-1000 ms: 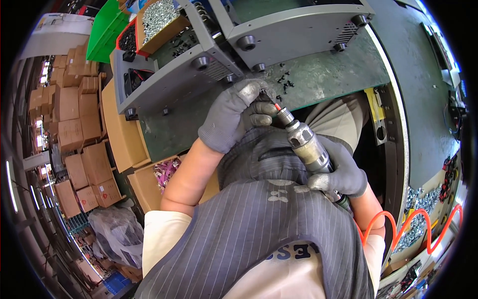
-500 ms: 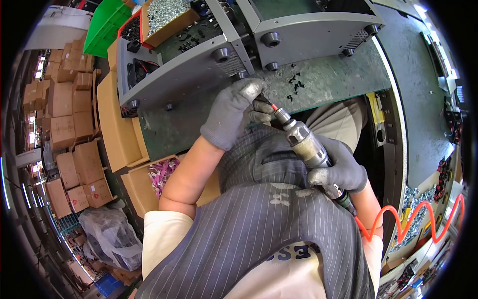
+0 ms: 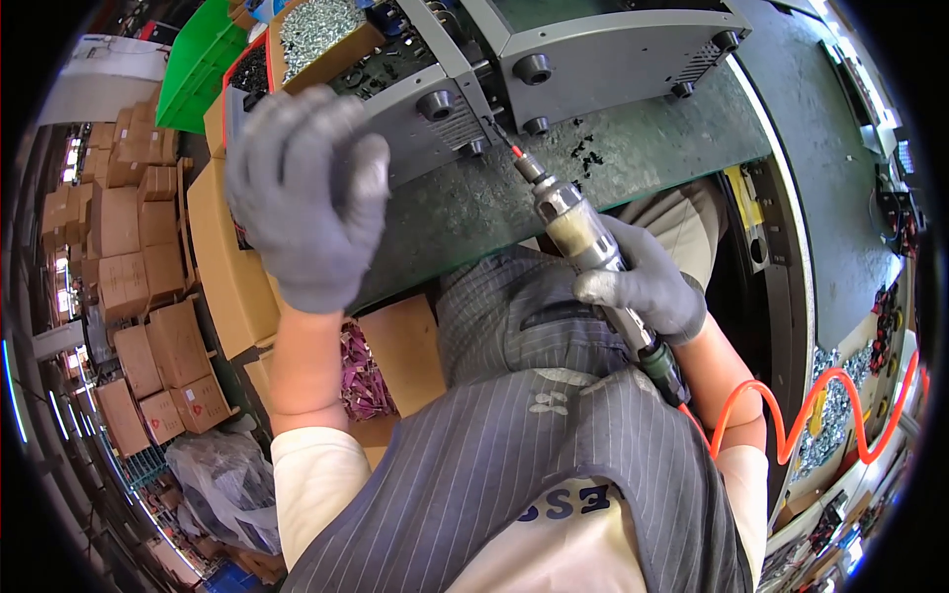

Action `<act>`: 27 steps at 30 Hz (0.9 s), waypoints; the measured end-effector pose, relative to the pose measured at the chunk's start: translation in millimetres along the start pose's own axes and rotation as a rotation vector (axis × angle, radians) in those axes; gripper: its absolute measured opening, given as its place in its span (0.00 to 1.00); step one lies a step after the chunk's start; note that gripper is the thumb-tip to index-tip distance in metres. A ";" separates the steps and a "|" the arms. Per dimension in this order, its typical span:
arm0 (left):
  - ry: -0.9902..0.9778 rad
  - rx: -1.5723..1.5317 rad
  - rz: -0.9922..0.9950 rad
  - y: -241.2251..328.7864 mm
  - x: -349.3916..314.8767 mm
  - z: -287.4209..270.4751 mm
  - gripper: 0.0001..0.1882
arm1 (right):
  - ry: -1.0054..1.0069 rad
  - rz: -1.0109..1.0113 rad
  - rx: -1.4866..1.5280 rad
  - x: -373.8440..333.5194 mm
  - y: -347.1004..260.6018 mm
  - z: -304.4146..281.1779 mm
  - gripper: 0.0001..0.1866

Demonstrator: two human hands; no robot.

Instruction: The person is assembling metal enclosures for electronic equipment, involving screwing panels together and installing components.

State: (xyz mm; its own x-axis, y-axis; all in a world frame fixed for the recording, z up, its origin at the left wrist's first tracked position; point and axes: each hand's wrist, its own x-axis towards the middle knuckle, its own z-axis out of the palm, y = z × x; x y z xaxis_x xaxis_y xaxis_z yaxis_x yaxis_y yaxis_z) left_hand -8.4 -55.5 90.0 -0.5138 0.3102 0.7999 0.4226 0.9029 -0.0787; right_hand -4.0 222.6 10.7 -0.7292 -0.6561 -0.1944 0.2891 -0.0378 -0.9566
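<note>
My right hand [image 3: 654,287], in a grey glove, wraps around a pneumatic screwdriver [image 3: 575,229]. The tool points up and to the left, its red-banded bit tip close to the lower edge of the left grey metal case [image 3: 407,124], by the gap between the cases. A small dark piece seems to sit at the tip, too fine to make out. My left hand [image 3: 314,222], gloved too, is raised with fingers apart and nothing visible in it. It is slightly blurred and covers part of the left case. Another grey case [image 3: 623,69] with black feet lies to the right.
Small black screws [image 3: 589,158] lie scattered on the green bench [image 3: 682,148]. A box of silvery screws [image 3: 321,40] and a green bin [image 3: 198,64] stand at the far left. Purple parts fill a carton [image 3: 405,341] below. A red coiled hose [image 3: 791,435] trails right from the tool.
My left hand has left the bit tip, moved left and spread its fingers. My right hand has brought the screwdriver up and left, nearer the cases.
</note>
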 end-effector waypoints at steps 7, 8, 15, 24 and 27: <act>-0.500 0.312 -0.259 4.5 7.2 10.2 0.24 | 0.000 0.042 0.101 3.3 -4.1 6.9 0.28; -0.501 0.310 -0.262 8.6 7.2 11.7 0.24 | 0.002 0.069 0.111 1.9 -7.7 5.7 0.28; -0.508 0.306 -0.285 14.6 10.2 12.1 0.23 | 0.026 0.072 0.071 5.1 -9.5 5.3 0.24; -0.510 0.314 -0.267 16.7 11.2 10.3 0.19 | 0.016 0.139 0.065 8.9 -25.2 7.2 0.21; -0.477 0.299 -0.256 12.7 10.5 12.8 0.20 | 0.028 0.098 0.065 11.3 -20.2 7.5 0.22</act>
State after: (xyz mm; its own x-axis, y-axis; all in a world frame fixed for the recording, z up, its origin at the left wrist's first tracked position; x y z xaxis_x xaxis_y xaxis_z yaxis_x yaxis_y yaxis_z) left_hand -18.0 -36.9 89.8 -0.8776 0.1087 0.4668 0.0493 0.9893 -0.1376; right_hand -13.5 210.3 29.5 -0.7121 -0.6381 -0.2928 0.3987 -0.0243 -0.9168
